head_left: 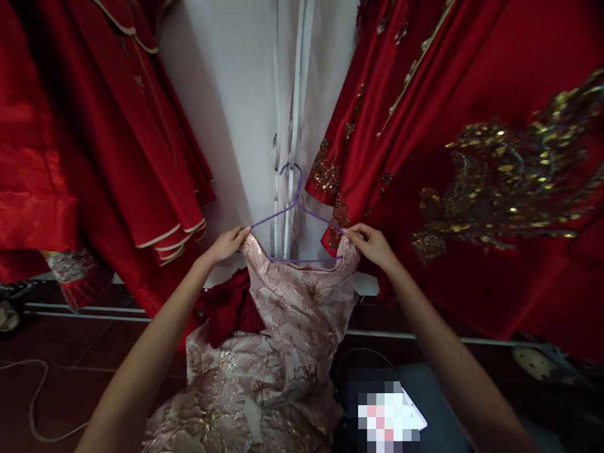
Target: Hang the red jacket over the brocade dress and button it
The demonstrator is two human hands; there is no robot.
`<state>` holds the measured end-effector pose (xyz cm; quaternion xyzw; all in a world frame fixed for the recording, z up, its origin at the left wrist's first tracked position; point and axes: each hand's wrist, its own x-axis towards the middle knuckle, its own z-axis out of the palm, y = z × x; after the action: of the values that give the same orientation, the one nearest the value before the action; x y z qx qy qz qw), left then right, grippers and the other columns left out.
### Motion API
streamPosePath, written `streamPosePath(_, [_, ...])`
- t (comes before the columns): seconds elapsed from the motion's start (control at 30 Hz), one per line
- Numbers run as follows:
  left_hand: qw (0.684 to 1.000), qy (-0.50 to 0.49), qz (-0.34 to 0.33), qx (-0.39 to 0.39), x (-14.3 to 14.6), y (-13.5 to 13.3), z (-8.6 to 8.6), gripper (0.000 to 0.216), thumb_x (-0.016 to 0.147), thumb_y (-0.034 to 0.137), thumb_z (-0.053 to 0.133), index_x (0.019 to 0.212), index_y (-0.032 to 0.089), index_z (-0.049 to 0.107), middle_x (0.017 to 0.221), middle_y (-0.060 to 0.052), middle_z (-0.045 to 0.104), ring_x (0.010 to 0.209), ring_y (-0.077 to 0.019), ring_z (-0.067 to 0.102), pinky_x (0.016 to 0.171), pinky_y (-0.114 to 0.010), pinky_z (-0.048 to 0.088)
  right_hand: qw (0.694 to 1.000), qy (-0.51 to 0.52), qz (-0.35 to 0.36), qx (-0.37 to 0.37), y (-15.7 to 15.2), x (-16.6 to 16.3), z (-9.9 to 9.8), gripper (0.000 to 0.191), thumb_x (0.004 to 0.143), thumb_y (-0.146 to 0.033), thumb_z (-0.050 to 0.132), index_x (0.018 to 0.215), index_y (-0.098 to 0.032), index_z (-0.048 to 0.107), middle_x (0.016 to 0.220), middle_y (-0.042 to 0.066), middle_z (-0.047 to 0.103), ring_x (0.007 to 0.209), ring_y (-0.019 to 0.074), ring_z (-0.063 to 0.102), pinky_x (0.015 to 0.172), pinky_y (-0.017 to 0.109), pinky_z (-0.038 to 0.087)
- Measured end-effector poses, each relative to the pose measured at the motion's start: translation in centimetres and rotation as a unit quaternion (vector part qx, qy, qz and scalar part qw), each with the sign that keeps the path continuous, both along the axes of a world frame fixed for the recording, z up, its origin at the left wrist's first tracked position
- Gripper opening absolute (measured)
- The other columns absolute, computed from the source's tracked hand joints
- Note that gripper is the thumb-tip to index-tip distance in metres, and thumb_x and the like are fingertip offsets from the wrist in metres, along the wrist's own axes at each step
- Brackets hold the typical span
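A pale pink dress (278, 340) with a gold floral pattern hangs from a purple wire hanger (296, 217) in front of a white wall. My left hand (229, 244) pinches the dress's left shoulder where it meets the hanger's left end. My right hand (370, 244) pinches the right shoulder at the hanger's right end. Both hands are closed on the fabric. The hanger's hook points up, free of any rail that I can see. A dark red cloth (231, 308) lies against the dress's left side.
Red satin garments (108, 145) hang at the left. Red gowns with gold embroidery (495, 170) hang at the right. White strips (290, 113) run down the wall behind the hanger. A white cord (33, 396) lies on the dark floor at the lower left.
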<state>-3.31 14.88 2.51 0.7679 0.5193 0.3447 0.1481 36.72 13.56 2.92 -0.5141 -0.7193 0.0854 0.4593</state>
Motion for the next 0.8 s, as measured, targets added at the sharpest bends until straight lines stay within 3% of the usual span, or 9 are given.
streamPosePath(0.07, [0.999, -0.029, -0.028, -0.012, 0.7, 0.3, 0.5, 0.052, 0.082, 0.058, 0.034, 0.085, 0.015, 0.063, 0.078, -0.003, 0.063, 0.073, -0.0174, 0.057, 0.07, -0.025, 0.042, 0.999, 0.034, -0.019, 0.025, -0.1, -0.5, -0.2, 0.038, 0.075, -0.054, 0.053, 0.077, -0.017, 0.064, 0.073, 0.003, 0.064, 0.067, 0.0165, 0.056, 0.063, 0.027, 0.043])
streamPosePath(0.2, [0.997, -0.065, -0.025, 0.024, 0.3, -0.2, 0.5, 0.05, 0.082, 0.056, 0.035, 0.06, 0.015, 0.051, 0.055, 0.001, 0.047, 0.054, -0.0104, 0.042, 0.052, -0.02, 0.032, 0.993, 0.088, -0.05, 0.053, -0.2, -1.0, -0.6, 0.036, 0.073, -0.053, 0.056, 0.072, -0.017, 0.062, 0.067, 0.002, 0.061, 0.062, 0.0149, 0.053, 0.059, 0.026, 0.042])
streamPosePath(0.33, [0.989, 0.01, 0.103, 0.104, -1.0, -1.2, -0.6, 0.048, 0.085, 0.051, 0.033, 0.056, 0.015, 0.047, 0.051, 0.002, 0.04, 0.051, -0.0089, 0.036, 0.051, -0.02, 0.024, 0.968, 0.176, -0.153, 0.09, 0.0, 0.5, -2.4, 0.036, 0.07, -0.053, 0.058, 0.068, -0.017, 0.06, 0.061, 0.002, 0.06, 0.056, 0.0147, 0.052, 0.055, 0.027, 0.043])
streamPosePath(0.4, [0.981, 0.05, 0.158, 0.1, -1.8, -2.1, -1.9, 0.049, 0.087, 0.049, 0.032, 0.056, 0.015, 0.049, 0.051, 0.001, 0.044, 0.051, -0.0095, 0.039, 0.052, -0.021, 0.024, 0.951, 0.208, -0.208, 0.094, -0.4, 1.6, -4.2, 0.036, 0.069, -0.054, 0.058, 0.065, -0.018, 0.059, 0.059, 0.003, 0.06, 0.054, 0.0157, 0.053, 0.053, 0.028, 0.043])
streamPosePath(0.47, [0.978, 0.093, 0.172, 0.069, -2.6, -3.2, -3.6, 0.048, 0.088, 0.047, 0.032, 0.058, 0.016, 0.052, 0.053, -0.001, 0.05, 0.052, -0.0111, 0.044, 0.053, -0.022, 0.025, 0.954, 0.206, -0.212, 0.059, -1.6, 2.3, -6.2, 0.037, 0.069, -0.055, 0.058, 0.066, -0.019, 0.059, 0.058, 0.003, 0.06, 0.052, 0.0166, 0.053, 0.05, 0.028, 0.043])
streamPosePath(0.57, [0.975, 0.163, 0.144, 0.044, -3.0, -5.3, -5.5, 0.043, 0.089, 0.045, 0.033, 0.069, 0.017, 0.058, 0.061, -0.004, 0.057, 0.058, -0.0145, 0.052, 0.056, -0.023, 0.029, 0.974, 0.156, -0.163, 0.003, -4.4, 2.0, -8.2, 0.036, 0.072, -0.054, 0.057, 0.069, -0.019, 0.061, 0.062, 0.004, 0.063, 0.055, 0.0179, 0.057, 0.051, 0.029, 0.045])
streamPosePath(0.63, [0.972, 0.199, 0.096, 0.074, -2.3, -6.6, -5.6, 0.038, 0.089, 0.043, 0.033, 0.08, 0.018, 0.06, 0.071, -0.006, 0.06, 0.067, -0.0167, 0.055, 0.06, -0.024, 0.033, 0.987, 0.101, -0.124, 0.004, -6.3, 0.7, -8.0, 0.032, 0.074, -0.051, 0.058, 0.072, -0.019, 0.062, 0.068, 0.004, 0.065, 0.062, 0.0191, 0.06, 0.059, 0.03, 0.047])
streamPosePath(0.8, [0.962, 0.199, -0.051, 0.182, 3.1, -7.4, -2.5, 0.031, 0.09, 0.038, 0.035, 0.093, 0.02, 0.06, 0.107, -0.009, 0.058, 0.098, -0.0197, 0.05, 0.085, -0.032, 0.037, 0.994, 0.026, -0.035, 0.101, -8.0, -3.2, -3.5, 0.02, 0.078, -0.041, 0.057, 0.075, -0.022, 0.063, 0.085, 0.005, 0.067, 0.086, 0.0215, 0.061, 0.082, 0.037, 0.046])
